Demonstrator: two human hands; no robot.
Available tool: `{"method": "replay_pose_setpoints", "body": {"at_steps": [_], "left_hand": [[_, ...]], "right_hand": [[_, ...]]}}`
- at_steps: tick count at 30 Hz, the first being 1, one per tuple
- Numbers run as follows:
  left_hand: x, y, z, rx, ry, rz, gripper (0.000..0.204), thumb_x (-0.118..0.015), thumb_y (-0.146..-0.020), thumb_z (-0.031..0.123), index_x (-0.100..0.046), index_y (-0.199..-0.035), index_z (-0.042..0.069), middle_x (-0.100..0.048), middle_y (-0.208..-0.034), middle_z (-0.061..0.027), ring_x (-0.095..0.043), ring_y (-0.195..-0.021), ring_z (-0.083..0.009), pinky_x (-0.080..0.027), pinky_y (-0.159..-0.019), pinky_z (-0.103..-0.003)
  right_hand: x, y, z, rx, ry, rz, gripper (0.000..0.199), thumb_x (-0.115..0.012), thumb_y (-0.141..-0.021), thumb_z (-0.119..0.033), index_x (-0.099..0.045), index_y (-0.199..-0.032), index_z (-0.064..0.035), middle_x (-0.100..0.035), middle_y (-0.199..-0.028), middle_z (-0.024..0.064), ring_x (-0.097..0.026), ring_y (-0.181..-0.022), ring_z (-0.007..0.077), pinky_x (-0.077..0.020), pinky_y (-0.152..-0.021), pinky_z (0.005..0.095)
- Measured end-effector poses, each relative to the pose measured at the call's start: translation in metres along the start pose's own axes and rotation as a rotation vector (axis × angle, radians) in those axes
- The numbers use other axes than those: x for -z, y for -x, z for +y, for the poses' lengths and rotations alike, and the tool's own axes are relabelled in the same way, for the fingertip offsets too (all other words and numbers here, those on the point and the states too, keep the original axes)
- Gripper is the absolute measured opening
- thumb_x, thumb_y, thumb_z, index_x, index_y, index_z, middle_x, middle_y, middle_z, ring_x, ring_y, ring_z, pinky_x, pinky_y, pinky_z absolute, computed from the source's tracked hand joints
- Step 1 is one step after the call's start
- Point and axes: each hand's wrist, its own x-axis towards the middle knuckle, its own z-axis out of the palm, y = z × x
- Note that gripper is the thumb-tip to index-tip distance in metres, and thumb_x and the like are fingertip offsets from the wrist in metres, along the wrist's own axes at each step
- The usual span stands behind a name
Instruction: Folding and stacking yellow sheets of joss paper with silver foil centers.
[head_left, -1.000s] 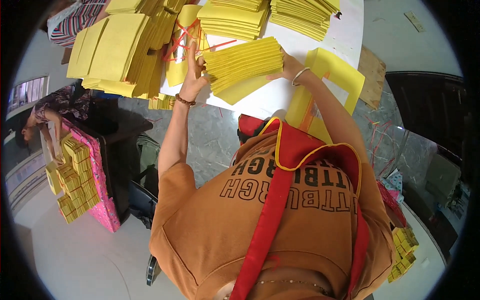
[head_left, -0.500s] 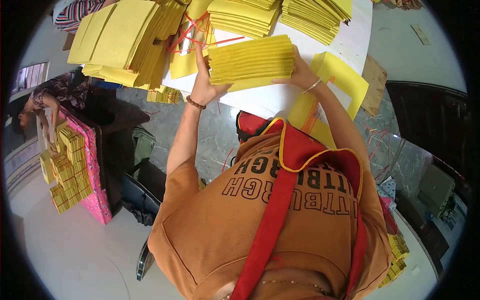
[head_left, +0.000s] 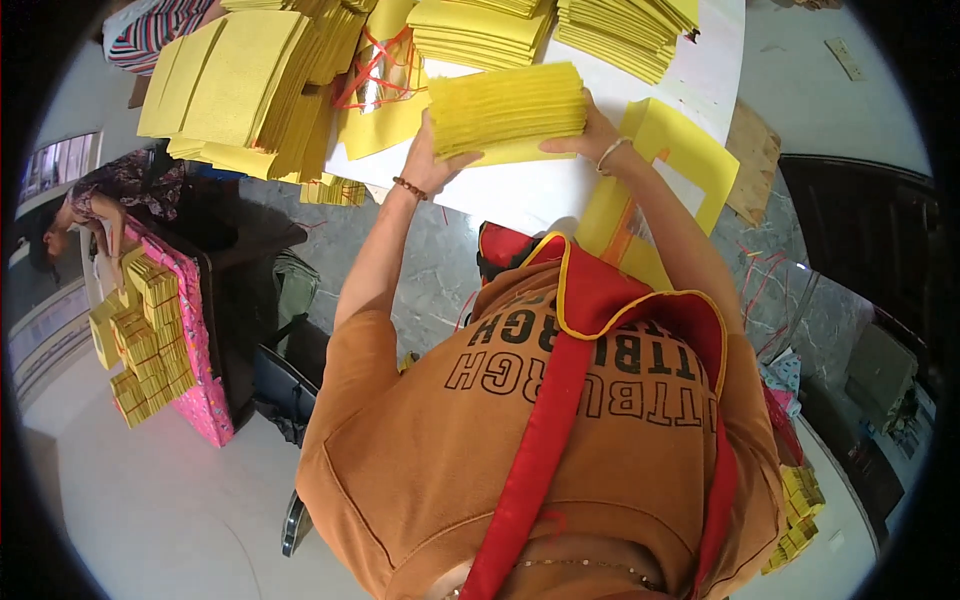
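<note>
A thick stack of yellow paper (head_left: 508,108) is held upright between both my hands, its layered edges facing up. My left hand (head_left: 432,165) grips the left end, thumb along the near side, with most fingers hidden behind the paper. At the opposite end my right hand (head_left: 592,138) is closed on the same stack. Under it lies the white tabletop (head_left: 510,200). Loose red ties (head_left: 385,70) lie on yellow paper beyond my left hand. Close to my right forearm are larger yellow sheets (head_left: 690,150) with an orange-marked strip.
Tall piles of yellow paper (head_left: 235,90) stand at the table's left, with more stacks (head_left: 480,35) along the far side. On the left, another person (head_left: 120,195) reaches over tied yellow bundles (head_left: 150,335) on a pink-covered table (head_left: 205,390). A black chair (head_left: 285,370) stands between.
The stack has shifted slightly, its left end moving right as my left hand came inward and nearer. Both hands still hold it. The other person's arm has moved a little.
</note>
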Motion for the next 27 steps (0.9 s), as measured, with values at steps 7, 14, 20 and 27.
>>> {"method": "replay_pose_setpoints", "body": {"at_steps": [7, 14, 20, 27], "left_hand": [[0.031, -0.006, 0.056, 0.168, 0.352, -0.197, 0.090, -0.081, -0.059, 0.016, -0.026, -0.128, -0.002, -0.055, -0.112, -0.0130, -0.052, -0.104, -0.0192, -0.041, -0.090, -0.031], [0.045, -0.027, 0.124, 0.033, 0.868, 0.093, 0.060, -0.037, -0.095, 0.031, -0.008, -0.139, 0.003, -0.051, -0.118, -0.0174, -0.052, -0.105, -0.0218, -0.038, -0.094, -0.035], [0.043, -0.032, 0.169, -0.077, 0.802, 0.033, 0.047, -0.050, -0.091, 0.027, -0.040, -0.129, 0.002, -0.057, -0.108, -0.0092, -0.056, -0.094, -0.0124, -0.048, -0.078, -0.028], [0.028, -0.035, 0.195, -0.154, 0.712, -0.002, 0.041, -0.056, -0.088, 0.019, -0.046, -0.124, 0.001, -0.056, -0.098, -0.0053, -0.054, -0.088, -0.0087, -0.049, -0.077, -0.026]], "right_hand": [[-0.001, 0.007, -0.051, 0.116, -0.052, 0.182, 0.085, -0.084, -0.053, -0.025, -0.038, -0.120, 0.0037, -0.052, -0.110, 0.0134, -0.051, -0.102, 0.0219, -0.0418, -0.090, 0.0320], [0.017, 0.037, -0.087, -0.120, -0.484, 0.193, 0.046, -0.068, -0.075, -0.023, -0.051, -0.112, -0.0010, -0.059, -0.099, 0.0082, -0.059, -0.089, 0.0169, -0.0505, -0.075, 0.0309], [0.022, 0.054, -0.042, -0.070, -1.523, -0.152, 0.044, -0.044, -0.090, -0.037, -0.048, -0.123, -0.0077, -0.055, -0.118, 0.0103, -0.057, -0.103, 0.0234, -0.0514, -0.080, 0.0381], [0.021, 0.062, -0.028, 0.188, -1.642, -0.349, 0.050, -0.029, -0.093, -0.041, -0.042, -0.130, -0.0099, -0.047, -0.129, 0.0083, -0.046, -0.118, 0.0242, -0.0390, -0.097, 0.0420]]}}
